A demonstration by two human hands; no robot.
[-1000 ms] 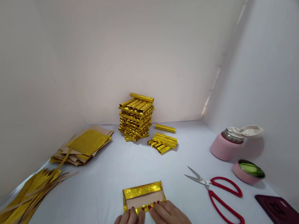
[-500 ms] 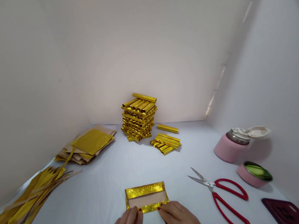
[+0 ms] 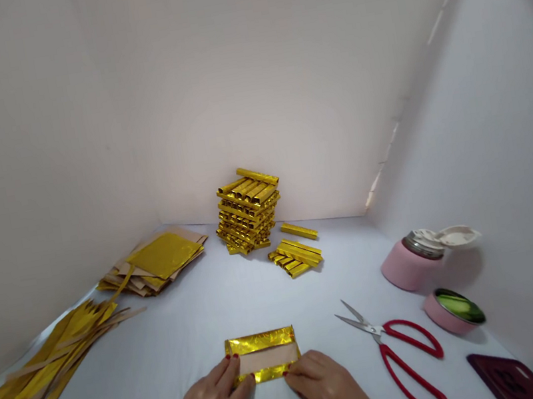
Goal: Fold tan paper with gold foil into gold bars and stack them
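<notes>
A sheet of gold foil paper [image 3: 266, 360] lies in front of me, its front and back edges folded inward over a pale brown inner face. My left hand [image 3: 209, 397] grips its left end, with fingertips on top and the thumb at the front fold. At the front right corner, my right hand [image 3: 323, 379] pinches the folded edge, its fingers closed together. To the right of that hand, red-handled scissors [image 3: 382, 329] rest with their blades apart.
Gold paper sticks form a tall stack [image 3: 250, 212], with a smaller stick pile [image 3: 296, 257] beside it. Flat gold sheets [image 3: 159, 257] and cut strips [image 3: 54, 364] lie left. A pink flask [image 3: 408, 264], pink bowl [image 3: 453, 310] and dark red object [image 3: 510, 377] stand right.
My left hand has shifted left and its fingers have spread up onto the left end of the paper. The paper has turned slightly; my right hand stays at the front right corner.
</notes>
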